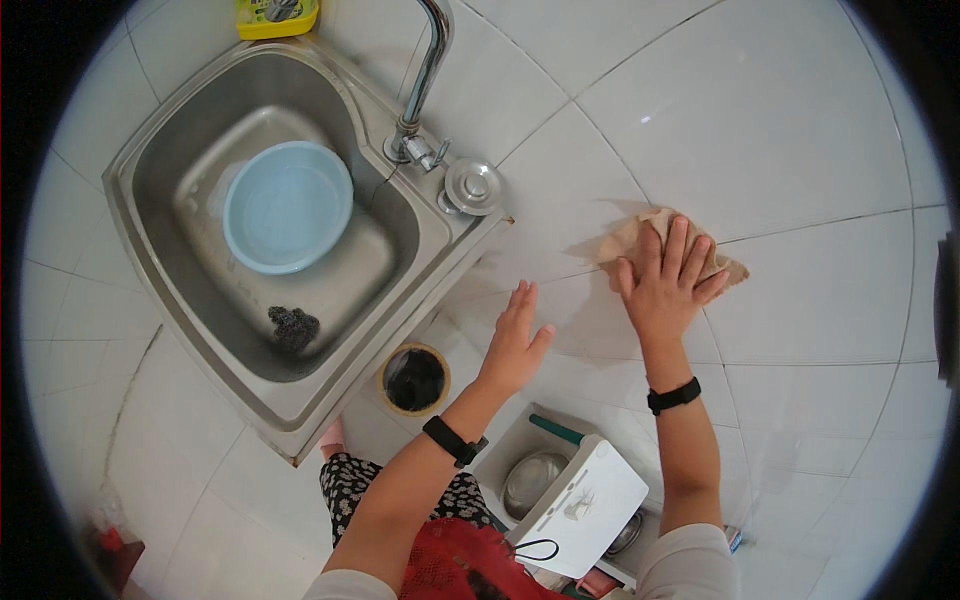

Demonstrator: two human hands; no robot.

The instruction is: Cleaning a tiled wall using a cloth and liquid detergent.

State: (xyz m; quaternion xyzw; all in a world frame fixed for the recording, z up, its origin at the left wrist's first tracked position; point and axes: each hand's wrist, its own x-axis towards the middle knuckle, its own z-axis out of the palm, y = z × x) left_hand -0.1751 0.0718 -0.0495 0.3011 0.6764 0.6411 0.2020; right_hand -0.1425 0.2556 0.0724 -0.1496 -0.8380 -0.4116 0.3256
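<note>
My right hand [664, 305] lies flat over a beige cloth [622, 246] on the white tiled wall [810, 290], to the right of a steel sink [375, 265], its fingers [673, 252] spread across the fabric rather than pinching it. My left hand [514, 350] hangs in the air nearer the sink, holding nothing, its fingers close together and the thumb apart. The cloth looks light, soft and limp, rumpled into folds with a loose corner at the right; it should bend to any push and is unlikely to break. A broad, flat palm across its middle seems the surest hold, though whether it is damp or slippery I cannot tell. In the sink sit a pale blue basin [318, 200] and a dark scouring pad [293, 328]. At the far left, a bright yellow pack [277, 20] bears a printed label, cut off by the frame; a pale patch marks the white panel [610, 480] near me, too indistinct to make out.
</note>
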